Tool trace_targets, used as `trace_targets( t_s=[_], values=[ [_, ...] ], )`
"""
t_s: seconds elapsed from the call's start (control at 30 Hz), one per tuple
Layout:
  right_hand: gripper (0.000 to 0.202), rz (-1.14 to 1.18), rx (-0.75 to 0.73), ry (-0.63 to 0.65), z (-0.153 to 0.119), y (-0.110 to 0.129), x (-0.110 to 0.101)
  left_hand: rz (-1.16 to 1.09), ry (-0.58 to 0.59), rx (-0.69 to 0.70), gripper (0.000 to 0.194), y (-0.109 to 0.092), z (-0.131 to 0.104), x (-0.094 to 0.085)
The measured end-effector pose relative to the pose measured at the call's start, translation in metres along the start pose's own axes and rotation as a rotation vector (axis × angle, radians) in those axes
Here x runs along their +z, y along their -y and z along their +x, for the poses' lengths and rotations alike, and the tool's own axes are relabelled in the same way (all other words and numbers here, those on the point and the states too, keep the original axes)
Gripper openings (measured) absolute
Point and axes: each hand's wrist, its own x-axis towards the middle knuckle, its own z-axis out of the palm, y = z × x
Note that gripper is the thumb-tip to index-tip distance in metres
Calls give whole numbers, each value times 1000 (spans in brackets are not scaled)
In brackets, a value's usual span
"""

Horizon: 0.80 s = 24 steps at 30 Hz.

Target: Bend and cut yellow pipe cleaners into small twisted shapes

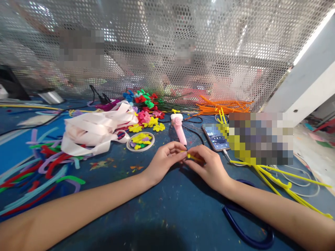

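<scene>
Over the blue surface (149,212), left hand (162,162) and right hand (212,168) pinch a yellow piece (189,156), lying crosswise between them

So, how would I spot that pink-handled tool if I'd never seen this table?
On the blue table, find the left hand beside the right hand. Just beyond them is the pink-handled tool. Its solid pink handle and white top set it apart from the loose, pale ribbon to its left.

head view | worn on head | forward and down | close over table (146,212) | mesh panel (157,45) ahead
</scene>
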Motion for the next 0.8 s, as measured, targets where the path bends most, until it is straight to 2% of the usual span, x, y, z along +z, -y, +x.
trace_targets(
  t_s=[0.13,0.27,0.53,0.73,0.8],
  values=[
    [12,99,98,-31,2,-1,0,58,-20,40,21,-1,0,0],
    [13,182,165,-20,2,-1,0,21,-31,30,23,0,1,-1],
    [10,16,54,-135,-1,-4,-1,-67,37,-22,31,2,0,-3],
    [12,-4,-92,-115,-2,-4,0,-28,24,-44,33,2,0,-2],
    [11,-10,-100,-120,-2,-4,0,-52,21,-37,34,2,0,-2]
  ],
)
